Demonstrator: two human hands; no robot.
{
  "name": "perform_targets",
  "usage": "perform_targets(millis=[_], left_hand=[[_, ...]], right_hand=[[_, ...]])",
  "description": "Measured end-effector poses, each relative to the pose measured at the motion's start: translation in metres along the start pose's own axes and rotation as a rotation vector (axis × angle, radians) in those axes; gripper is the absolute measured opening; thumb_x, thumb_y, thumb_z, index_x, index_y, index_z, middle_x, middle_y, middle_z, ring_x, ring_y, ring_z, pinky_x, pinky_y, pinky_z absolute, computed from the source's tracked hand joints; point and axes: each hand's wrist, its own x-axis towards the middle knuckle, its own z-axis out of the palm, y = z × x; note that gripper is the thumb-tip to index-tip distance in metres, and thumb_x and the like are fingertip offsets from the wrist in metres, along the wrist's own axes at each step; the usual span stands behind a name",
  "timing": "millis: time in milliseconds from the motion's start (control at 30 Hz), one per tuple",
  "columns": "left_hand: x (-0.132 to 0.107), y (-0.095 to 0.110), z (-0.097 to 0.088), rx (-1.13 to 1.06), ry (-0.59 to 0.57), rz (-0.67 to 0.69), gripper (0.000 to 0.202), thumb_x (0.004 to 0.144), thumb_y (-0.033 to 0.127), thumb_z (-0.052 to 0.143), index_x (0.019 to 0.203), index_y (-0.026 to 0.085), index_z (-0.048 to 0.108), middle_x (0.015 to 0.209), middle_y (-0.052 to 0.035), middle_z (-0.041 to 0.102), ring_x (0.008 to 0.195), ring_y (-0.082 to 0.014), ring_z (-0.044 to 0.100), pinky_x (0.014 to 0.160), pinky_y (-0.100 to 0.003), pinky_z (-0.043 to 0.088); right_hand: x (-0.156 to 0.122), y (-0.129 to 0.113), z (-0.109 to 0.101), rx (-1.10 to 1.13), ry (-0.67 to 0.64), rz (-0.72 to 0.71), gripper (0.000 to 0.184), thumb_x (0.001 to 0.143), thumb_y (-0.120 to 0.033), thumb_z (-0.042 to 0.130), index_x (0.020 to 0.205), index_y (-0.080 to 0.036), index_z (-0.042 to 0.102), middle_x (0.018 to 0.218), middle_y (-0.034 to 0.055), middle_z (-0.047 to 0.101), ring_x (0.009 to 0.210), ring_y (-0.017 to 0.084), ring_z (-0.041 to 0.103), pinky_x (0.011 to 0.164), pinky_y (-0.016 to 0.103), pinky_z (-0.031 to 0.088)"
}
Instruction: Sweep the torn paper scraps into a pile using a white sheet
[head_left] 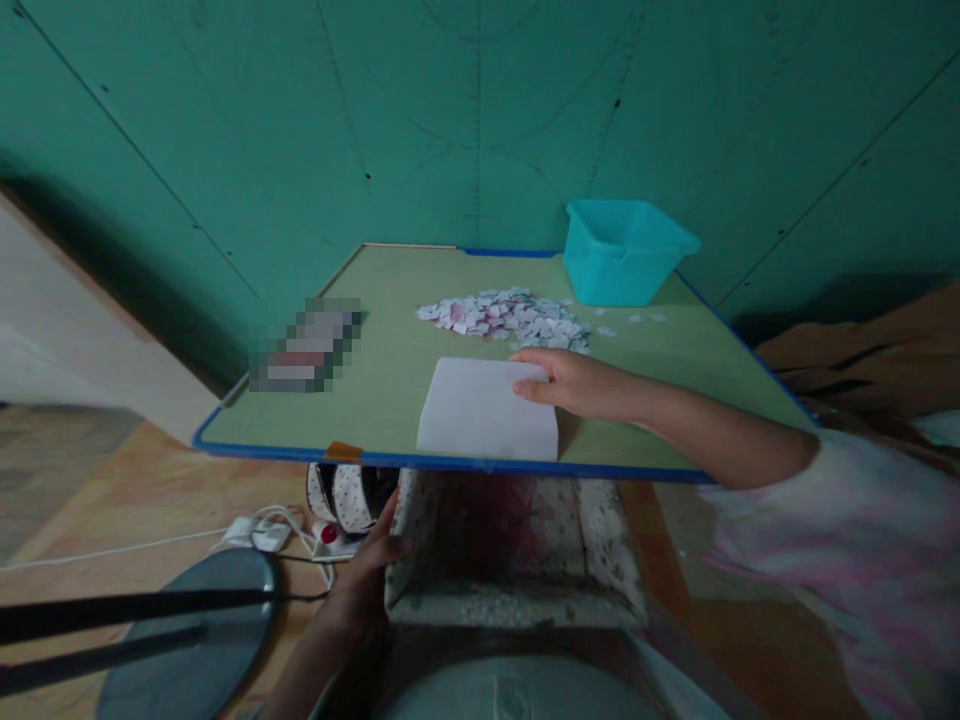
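Observation:
My right hand [559, 385] grips the right side of a plain white box-like piece [484, 405], thumb across its top. The white piece is on the green tabletop [337, 400] at its front edge. Below that edge, my left hand [367, 575] is wrapped round the left side of an open, speckled box [517, 605]; its fingertips are partly hidden. Dark and pinkish stains mark the inside of this box. Just beyond the white piece lies a heap of small cut paper pieces [510, 315], mostly white with some pink.
A turquoise plastic bin [626, 260] stands at the back right, with a few loose scraps before it. A blurred flat object [311, 350] lies at the left. Under the table are a spotted bag [349, 500], white cables [281, 520] and a round grey stool [202, 630].

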Motion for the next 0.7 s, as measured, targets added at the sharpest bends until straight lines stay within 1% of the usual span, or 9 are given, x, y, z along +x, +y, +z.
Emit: perform_targets(millis=[100,200,267,333,433,500,567,633,700], left_hand=[[-0.004,-0.001,0.001,-0.048,-0.014,0.015,0.064,0.057,0.004,0.053,0.119,0.022,0.049,0.047,0.0058,0.065,0.043,-0.0114,0.058,0.043,-0.017,0.044],[-0.006,-0.003,-0.001,-0.085,-0.021,-0.021,0.066,0.056,0.006,0.055,0.119,0.024,0.049,0.046,0.0058,0.064,0.048,-0.0138,0.060,0.045,-0.019,0.045],[-0.007,-0.004,-0.002,-0.089,0.001,-0.048,0.066,0.058,0.008,0.056,0.121,0.025,0.046,0.057,0.0030,0.069,0.059,-0.0173,0.064,0.048,-0.022,0.046],[-0.008,-0.006,-0.003,-0.090,0.013,-0.068,0.066,0.061,0.009,0.054,0.124,0.026,0.042,0.076,-0.0012,0.073,0.072,-0.0212,0.065,0.055,-0.026,0.048],[-0.009,-0.006,-0.002,-0.085,0.020,-0.061,0.067,0.062,0.010,0.053,0.126,0.025,0.040,0.096,-0.0046,0.070,0.088,-0.0257,0.062,0.069,-0.033,0.048],[-0.010,-0.005,-0.002,-0.062,0.027,-0.046,0.066,0.063,0.010,0.052,0.126,0.023,0.039,0.099,-0.0051,0.069,0.093,-0.0264,0.060,0.074,-0.035,0.047],[-0.010,-0.003,-0.002,-0.017,0.020,-0.036,0.067,0.063,0.009,0.052,0.127,0.023,0.037,0.100,-0.0047,0.069,0.095,-0.0256,0.059,0.076,-0.035,0.046],[-0.009,-0.003,-0.003,0.021,0.019,-0.031,0.066,0.064,0.007,0.050,0.127,0.022,0.037,0.101,-0.0038,0.068,0.097,-0.0247,0.058,0.079,-0.035,0.045],[-0.007,-0.004,-0.003,0.016,0.013,-0.029,0.065,0.063,0.006,0.049,0.126,0.023,0.039,0.100,-0.0025,0.068,0.098,-0.0236,0.058,0.081,-0.035,0.045]], right_hand=[[0.001,-0.001,0.000,-0.049,0.014,-0.033,0.023,0.077,-0.028,0.047,0.096,-0.017,0.050,0.086,0.0019,0.060,0.072,0.011,0.056,0.061,0.024,0.042],[-0.003,-0.006,-0.001,-0.156,0.064,-0.100,0.025,0.077,-0.027,0.046,0.099,-0.016,0.050,0.090,0.0026,0.059,0.075,0.011,0.055,0.064,0.023,0.041],[-0.010,-0.015,0.001,-0.259,0.101,-0.145,0.025,0.078,-0.027,0.045,0.100,-0.015,0.049,0.090,0.0032,0.059,0.074,0.010,0.054,0.063,0.022,0.040],[-0.021,-0.026,0.006,-0.385,0.152,-0.183,0.026,0.079,-0.026,0.043,0.102,-0.016,0.049,0.089,0.0035,0.059,0.071,0.010,0.053,0.060,0.021,0.039],[-0.042,-0.039,0.020,-0.595,0.224,-0.219,0.027,0.082,-0.025,0.039,0.107,-0.016,0.045,0.080,0.0032,0.061,0.063,0.011,0.053,0.055,0.022,0.035],[-0.054,-0.043,0.030,-0.726,0.249,-0.264,0.025,0.083,-0.024,0.037,0.106,-0.016,0.044,0.074,0.0026,0.061,0.060,0.012,0.054,0.052,0.023,0.032],[-0.062,-0.043,0.039,-0.818,0.251,-0.357,0.019,0.083,-0.019,0.037,0.101,-0.016,0.045,0.073,0.0023,0.060,0.063,0.013,0.055,0.054,0.023,0.032],[-0.068,-0.040,0.045,-0.872,0.255,-0.451,0.017,0.082,-0.015,0.038,0.098,-0.017,0.044,0.073,0.0021,0.059,0.066,0.013,0.055,0.057,0.024,0.034],[-0.070,-0.038,0.047,-0.881,0.268,-0.476,0.018,0.081,-0.014,0.039,0.098,-0.017,0.043,0.073,0.0016,0.059,0.067,0.013,0.056,0.058,0.024,0.035]])
